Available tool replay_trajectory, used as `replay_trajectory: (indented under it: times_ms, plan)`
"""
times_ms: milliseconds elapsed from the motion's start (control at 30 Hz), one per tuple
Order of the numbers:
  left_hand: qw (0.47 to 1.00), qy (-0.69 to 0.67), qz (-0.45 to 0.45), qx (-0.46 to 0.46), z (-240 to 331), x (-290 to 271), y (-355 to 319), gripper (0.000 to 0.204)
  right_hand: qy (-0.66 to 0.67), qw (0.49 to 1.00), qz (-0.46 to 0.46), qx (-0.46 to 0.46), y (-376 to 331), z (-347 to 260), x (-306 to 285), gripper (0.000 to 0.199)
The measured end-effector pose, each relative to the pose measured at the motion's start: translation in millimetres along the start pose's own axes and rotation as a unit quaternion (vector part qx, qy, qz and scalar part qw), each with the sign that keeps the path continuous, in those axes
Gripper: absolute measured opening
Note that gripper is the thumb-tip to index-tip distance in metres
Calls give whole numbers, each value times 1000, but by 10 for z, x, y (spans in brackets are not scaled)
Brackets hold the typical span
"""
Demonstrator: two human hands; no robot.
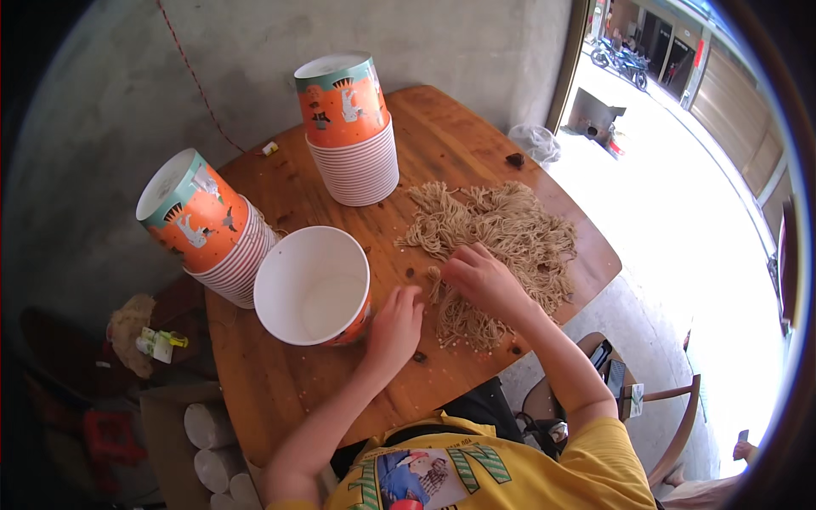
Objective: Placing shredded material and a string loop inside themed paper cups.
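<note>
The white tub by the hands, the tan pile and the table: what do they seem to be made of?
Open tub: probably coated paper, thin rolled rim, smooth white inside. Tan pile: looks like dried noodles, thin wavy matte strands. Table: wood, visible grain, slightly glossy brown surface.

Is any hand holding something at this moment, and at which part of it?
The right hand presses on the top of a bundle in the noodles; a closed grip cannot be told. The left hand rests beside the open paper cup, holding nothing.
</note>
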State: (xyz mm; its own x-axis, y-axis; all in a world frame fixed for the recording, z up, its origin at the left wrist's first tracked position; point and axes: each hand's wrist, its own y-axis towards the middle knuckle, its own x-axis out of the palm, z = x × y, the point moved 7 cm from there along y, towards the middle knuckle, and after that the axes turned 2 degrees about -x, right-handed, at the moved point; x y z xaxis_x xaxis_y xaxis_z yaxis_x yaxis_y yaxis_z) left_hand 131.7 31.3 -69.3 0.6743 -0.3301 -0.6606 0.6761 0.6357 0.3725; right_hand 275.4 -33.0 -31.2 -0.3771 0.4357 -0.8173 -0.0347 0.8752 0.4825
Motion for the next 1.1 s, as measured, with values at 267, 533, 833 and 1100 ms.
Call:
replay_trajectory:
  times_ms: [267,533,833,1100]
  plan:
    - [997,74,17,5,-131,335,170,10,23,999,-11,33,-192,6,72,14]
    - [990,135,-26,-3,499,-454,-445,11,99,994,51,22,-70,-344,-38,22]
    - [977,204,46,51,746,-1383,-912,21,316,946,27,-68,142,-1438,-122,27]
    - [975,203,89,-8,723,-1823,-1378,19,440,895,-4,-75,160,-2114,218,13]
